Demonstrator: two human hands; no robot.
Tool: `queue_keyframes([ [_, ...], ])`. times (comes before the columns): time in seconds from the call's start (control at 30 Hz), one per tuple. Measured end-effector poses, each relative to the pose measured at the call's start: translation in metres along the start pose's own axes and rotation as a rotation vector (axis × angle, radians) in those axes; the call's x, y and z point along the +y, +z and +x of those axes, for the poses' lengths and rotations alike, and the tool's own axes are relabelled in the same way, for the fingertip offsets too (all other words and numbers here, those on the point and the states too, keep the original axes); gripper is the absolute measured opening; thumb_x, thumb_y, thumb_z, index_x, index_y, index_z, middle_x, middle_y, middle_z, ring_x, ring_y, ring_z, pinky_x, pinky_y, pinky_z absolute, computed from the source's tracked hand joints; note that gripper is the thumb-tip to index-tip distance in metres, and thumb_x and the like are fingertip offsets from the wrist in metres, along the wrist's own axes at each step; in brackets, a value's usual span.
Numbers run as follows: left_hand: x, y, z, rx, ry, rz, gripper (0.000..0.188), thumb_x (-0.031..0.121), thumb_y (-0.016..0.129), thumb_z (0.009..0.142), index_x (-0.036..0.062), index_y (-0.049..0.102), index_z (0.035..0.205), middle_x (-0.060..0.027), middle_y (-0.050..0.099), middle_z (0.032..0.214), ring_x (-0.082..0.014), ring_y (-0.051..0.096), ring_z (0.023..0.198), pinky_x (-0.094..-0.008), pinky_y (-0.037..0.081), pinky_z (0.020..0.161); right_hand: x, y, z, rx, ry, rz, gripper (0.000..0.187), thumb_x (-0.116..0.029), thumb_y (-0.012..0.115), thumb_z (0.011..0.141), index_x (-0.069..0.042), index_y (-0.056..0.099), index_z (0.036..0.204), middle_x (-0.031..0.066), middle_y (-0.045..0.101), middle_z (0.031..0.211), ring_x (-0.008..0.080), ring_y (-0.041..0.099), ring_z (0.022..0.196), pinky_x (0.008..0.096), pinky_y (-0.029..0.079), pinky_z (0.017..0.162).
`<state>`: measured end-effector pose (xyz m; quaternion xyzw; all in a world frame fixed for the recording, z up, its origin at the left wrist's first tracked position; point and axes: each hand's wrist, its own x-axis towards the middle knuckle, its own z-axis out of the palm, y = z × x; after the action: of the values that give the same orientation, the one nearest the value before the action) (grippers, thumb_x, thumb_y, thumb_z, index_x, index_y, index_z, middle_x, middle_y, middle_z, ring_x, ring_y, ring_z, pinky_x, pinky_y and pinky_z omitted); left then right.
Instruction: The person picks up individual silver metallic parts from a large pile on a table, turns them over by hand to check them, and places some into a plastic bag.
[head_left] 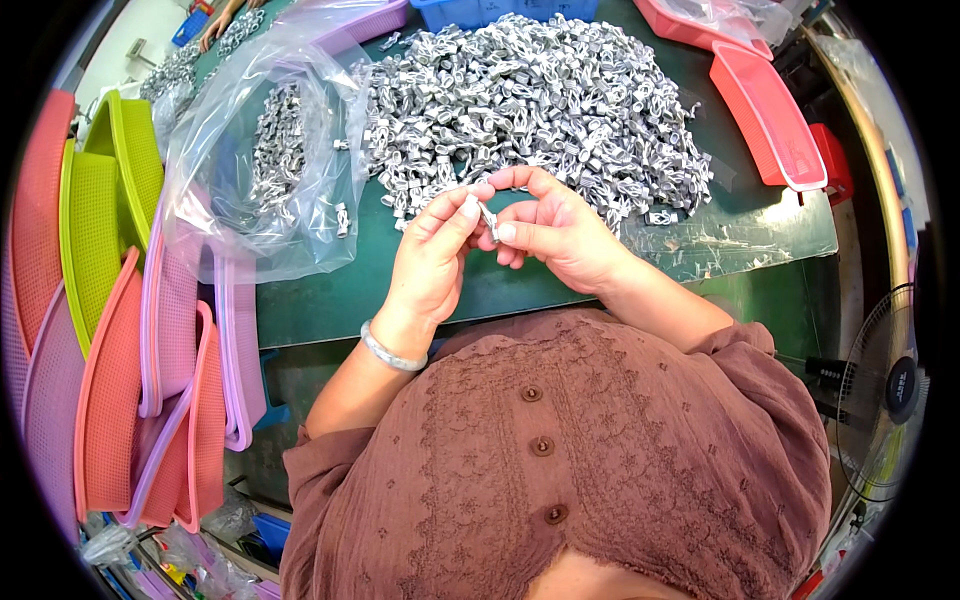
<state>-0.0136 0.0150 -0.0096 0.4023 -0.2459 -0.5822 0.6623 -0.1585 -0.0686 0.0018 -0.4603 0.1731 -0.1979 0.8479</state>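
My left hand (pixel 428 262) and my right hand (pixel 565 232) meet over the near part of the table. Pinched between their fingertips is a small grey-white looped piece (pixel 488 217), partly hidden by the fingers; its exact kind is too small to make out. Just beyond my hands spreads a large heap of similar small grey pieces (pixel 540 110). To the left of the heap a clear plastic bag (pixel 295 258) lies open, with a batch of the same pieces (pixel 278 145) inside. One loose piece (pixel 342 220) lies at the bag's right side.
The green table (pixel 320 315) has a worn right corner. A red basket (pixel 768 125) stands at its right, a blue bin (pixel 500 10) at the back. Stacked green, pink and purple baskets (pixel 110 380) crowd the left. A fan (pixel 885 390) stands right. Another person's hand (pixel 213 33) shows far left.
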Motion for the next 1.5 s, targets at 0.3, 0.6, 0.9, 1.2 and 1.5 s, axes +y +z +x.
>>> queue_keyframes([
  [0.3,-0.003,-0.001,-0.001,0.023,-0.060,-0.110,0.022,0.014,0.050,0.089,0.0046,0.057,0.107,-0.0039,0.060,0.091,-0.0116,0.055,0.080,-0.0263,0.041,0.076,0.012,-0.002,0.003,0.070,-0.123,-0.160,0.051,0.000,0.064,0.075,-0.005,0.036,0.117,0.0013,0.054,0.079,0.0088,0.054,0.074,0.0219,0.045,0.072],
  [0.6,-0.006,-0.013,-0.001,0.152,-0.210,-0.216,0.014,0.014,0.046,0.089,0.0027,0.053,0.095,-0.0053,0.055,0.080,-0.0191,0.056,0.074,-0.0303,0.047,0.066,-0.007,-0.028,0.027,0.383,-0.649,-1.445,0.019,-0.015,0.065,0.074,-0.004,0.059,0.088,0.0075,0.058,0.079,0.0205,0.057,0.073,0.0321,0.045,0.062],
  [0.9,-0.004,-0.011,-0.002,0.147,-0.242,-0.159,0.011,0.012,0.048,0.087,0.0045,0.053,0.094,-0.0037,0.053,0.075,-0.0133,0.050,0.063,-0.0259,0.042,0.057,-0.023,-0.048,0.075,0.457,-0.690,-1.957,0.012,-0.019,0.064,0.070,-0.011,0.063,0.080,0.0020,0.053,0.079,0.0201,0.049,0.084,0.0354,0.035,0.076],
  [1.2,0.004,0.002,-0.002,0.148,-0.187,-0.074,0.019,0.018,0.057,0.086,0.0045,0.056,0.099,0.0004,0.051,0.068,-0.0056,0.037,0.048,-0.0185,0.030,0.044,-0.013,-0.023,0.026,0.256,-0.834,-1.305,0.011,-0.007,0.061,0.073,-0.004,0.057,0.082,0.0109,0.057,0.078,0.0288,0.057,0.072,0.0364,0.046,0.062],
  [1.5,-0.003,0.008,0.000,0.042,0.483,0.719,0.022,0.005,0.061,0.080,0.0038,0.063,0.102,-0.0001,0.055,0.078,-0.0052,0.045,0.063,-0.0187,0.037,0.056,0.014,-0.017,0.004,0.130,-0.669,-0.953,0.016,0.002,0.062,0.072,-0.003,0.054,0.086,0.0070,0.057,0.082,0.0178,0.058,0.072,0.0273,0.047,0.064],
])
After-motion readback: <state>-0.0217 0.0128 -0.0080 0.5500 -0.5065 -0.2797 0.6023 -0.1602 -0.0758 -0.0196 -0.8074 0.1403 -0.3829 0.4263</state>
